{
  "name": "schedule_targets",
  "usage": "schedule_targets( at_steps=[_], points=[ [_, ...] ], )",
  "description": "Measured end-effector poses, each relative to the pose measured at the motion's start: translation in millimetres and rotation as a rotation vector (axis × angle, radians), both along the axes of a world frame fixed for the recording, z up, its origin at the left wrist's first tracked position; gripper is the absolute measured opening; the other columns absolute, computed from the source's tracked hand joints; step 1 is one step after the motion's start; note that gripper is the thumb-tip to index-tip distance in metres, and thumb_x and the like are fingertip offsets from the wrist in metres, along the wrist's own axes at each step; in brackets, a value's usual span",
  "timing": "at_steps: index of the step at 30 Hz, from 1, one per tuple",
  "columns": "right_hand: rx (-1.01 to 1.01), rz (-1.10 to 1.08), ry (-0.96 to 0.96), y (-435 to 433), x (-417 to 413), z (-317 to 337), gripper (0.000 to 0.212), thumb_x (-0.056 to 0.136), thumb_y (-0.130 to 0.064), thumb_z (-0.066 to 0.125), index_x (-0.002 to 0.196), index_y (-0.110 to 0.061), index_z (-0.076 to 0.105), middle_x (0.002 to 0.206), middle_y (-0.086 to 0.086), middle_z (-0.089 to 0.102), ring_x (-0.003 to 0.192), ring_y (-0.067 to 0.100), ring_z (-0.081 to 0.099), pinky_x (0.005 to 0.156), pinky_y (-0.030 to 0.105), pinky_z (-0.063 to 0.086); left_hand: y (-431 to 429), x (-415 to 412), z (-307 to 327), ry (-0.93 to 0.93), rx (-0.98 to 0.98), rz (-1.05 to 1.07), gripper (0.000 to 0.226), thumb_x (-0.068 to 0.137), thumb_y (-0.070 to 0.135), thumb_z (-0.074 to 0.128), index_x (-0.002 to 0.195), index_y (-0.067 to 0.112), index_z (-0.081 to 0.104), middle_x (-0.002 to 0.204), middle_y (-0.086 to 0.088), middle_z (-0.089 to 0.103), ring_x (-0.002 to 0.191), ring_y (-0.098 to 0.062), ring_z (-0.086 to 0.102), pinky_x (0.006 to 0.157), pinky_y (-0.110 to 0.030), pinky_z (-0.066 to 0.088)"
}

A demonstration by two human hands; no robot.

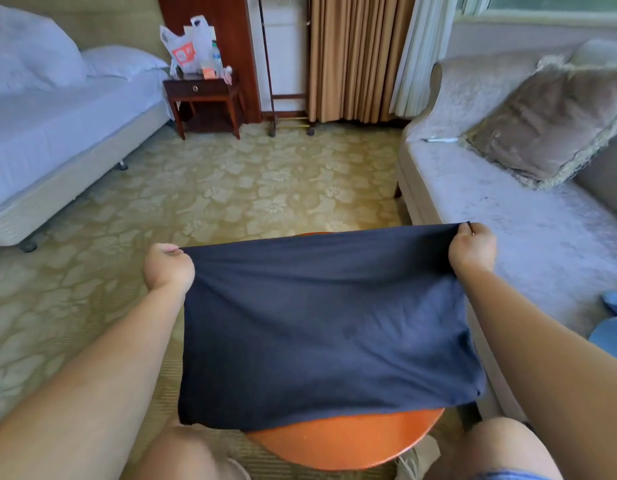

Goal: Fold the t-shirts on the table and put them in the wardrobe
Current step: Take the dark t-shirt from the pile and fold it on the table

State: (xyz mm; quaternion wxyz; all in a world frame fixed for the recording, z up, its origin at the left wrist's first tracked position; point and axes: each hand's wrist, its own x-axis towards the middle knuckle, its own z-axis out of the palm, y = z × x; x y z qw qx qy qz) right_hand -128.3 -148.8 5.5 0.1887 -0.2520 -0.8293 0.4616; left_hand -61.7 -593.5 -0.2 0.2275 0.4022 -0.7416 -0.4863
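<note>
A left hand (168, 266) and right hand (472, 250) pinch the far corners of a navy t-shirt (321, 327). It drapes over a round orange table (345, 441).

Head camera looks forward and down, close over the table (352, 441).

Person's sitting at a round orange table (345, 441) with a navy t-shirt (321, 327) stretched out flat over it, left hand (168, 266) pinching the far left corner of the shirt and right hand (472, 251) pinching the far right one, so the far edge is pulled taut between them. The near edge of the shirt hangs short of the table's near edge, leaving an orange strip showing. Around them there's a bed (58, 133) on the left, a sofa (525, 209) with a cushion (549, 123) on the right, and a nightstand (203, 95) with a plastic bag (187, 46) on top at the back.
</note>
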Motion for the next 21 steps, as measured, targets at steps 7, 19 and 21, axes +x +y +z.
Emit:
schedule_targets(
  at_steps=[7,19,21],
  points=[
    [0.045,0.059,-0.125,-17,-61,-55,0.041,0.098,-0.026,0.039,0.124,-0.001,0.058,0.127,0.028,0.057,0.119,0.041,0.051,0.100,0.039,0.038,-9,-66,-59,-0.109,0.032,-0.003,0.025,0.094,0.015,0.050,0.116,0.018,0.061,0.122,-0.007,0.060,0.105,-0.035,0.062,0.091,-0.041,0.054],
    [0.480,0.431,-0.389,-61,8,-115,0.059,0.100,-0.041,0.042,0.151,-0.017,0.026,0.159,0.012,0.018,0.147,0.029,0.013,0.117,0.056,0.013,51,-10,-113,-0.484,-0.460,-0.505,0.065,0.096,0.041,0.051,0.151,0.018,0.028,0.158,-0.012,0.023,0.145,-0.031,0.018,0.118,-0.047,0.020],
    [0.548,0.518,-0.430,-67,37,-115,0.060,0.100,-0.046,0.039,0.152,-0.019,0.025,0.161,0.011,0.014,0.148,0.029,0.008,0.117,0.058,0.011,64,10,-111,-0.583,-0.529,-0.574,0.067,0.097,0.050,0.046,0.153,0.022,0.022,0.162,-0.010,0.012,0.148,-0.031,0.008,0.119,-0.051,0.014]
  ],
)
